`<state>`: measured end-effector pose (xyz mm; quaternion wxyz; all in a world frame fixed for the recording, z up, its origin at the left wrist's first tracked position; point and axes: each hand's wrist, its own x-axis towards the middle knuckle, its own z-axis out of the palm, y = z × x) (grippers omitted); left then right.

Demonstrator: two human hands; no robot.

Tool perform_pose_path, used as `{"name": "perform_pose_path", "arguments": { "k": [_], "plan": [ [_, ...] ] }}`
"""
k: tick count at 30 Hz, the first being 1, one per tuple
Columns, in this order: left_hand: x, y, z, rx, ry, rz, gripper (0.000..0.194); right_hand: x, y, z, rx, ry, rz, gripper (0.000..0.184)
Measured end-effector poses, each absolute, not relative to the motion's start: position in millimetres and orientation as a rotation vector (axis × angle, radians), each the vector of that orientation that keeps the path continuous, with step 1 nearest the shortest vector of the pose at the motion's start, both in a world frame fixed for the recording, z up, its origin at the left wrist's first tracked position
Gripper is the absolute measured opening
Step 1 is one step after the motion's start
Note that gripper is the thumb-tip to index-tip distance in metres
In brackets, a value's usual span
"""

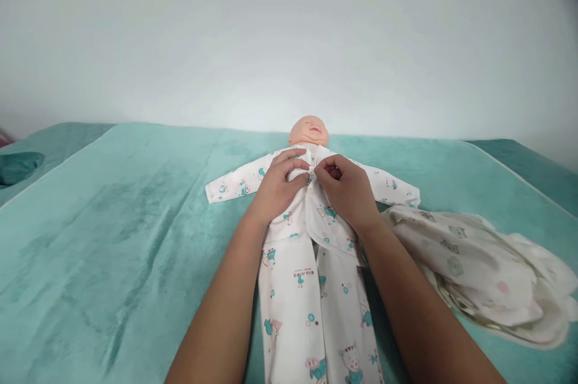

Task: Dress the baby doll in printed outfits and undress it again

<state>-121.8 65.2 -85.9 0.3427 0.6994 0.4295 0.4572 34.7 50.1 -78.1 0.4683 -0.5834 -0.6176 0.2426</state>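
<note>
A baby doll [307, 131] lies on its back, dressed in a white printed baby shirt [332, 224] and matching baby pants [293, 306]. Both sleeves stretch out sideways, and the pant legs run toward me. At the chest, my left hand [284, 182] holds the shirt's front edge between thumb and index finger, its other fingers resting on the fabric. Close beside it, my right hand [347, 188] pinches the facing front edge with curled fingers. Small buttons show along the front opening; the spot between my fingertips is partly hidden. Below my hands the shirt's lower front hangs apart.
A crumpled pale cloth with animal prints [483, 269] lies to the right, near the doll's sleeve. Underneath everything spreads a teal plush cover [112, 239] with a few creases. A white wall [253, 47] rises behind the doll's head. A dark teal bundle [20, 167] sits at the far left.
</note>
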Motion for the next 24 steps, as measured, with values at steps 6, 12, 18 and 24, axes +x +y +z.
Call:
{"name": "perform_pose_path", "arguments": {
  "k": [6,12,18,24],
  "plan": [
    [-120.7,66.6,-88.4,1.705,1.090,1.223,0.007,41.1,56.7,-81.0,-1.419,-1.375,0.655,0.013],
    [-134.0,60.5,-79.5,1.634,0.945,1.253,0.023,43.7,52.9,-78.7,-1.366,-1.250,0.766,0.011],
    [-147.9,50.3,-61.9,1.962,1.002,0.817,0.013,49.6,32.1,-50.5,-1.389,-1.533,0.744,0.020],
    [-145.1,52.1,-69.9,1.984,1.008,0.874,0.011,49.7,17.3,-39.1,-1.563,-2.021,0.776,0.034]
  ]
}}
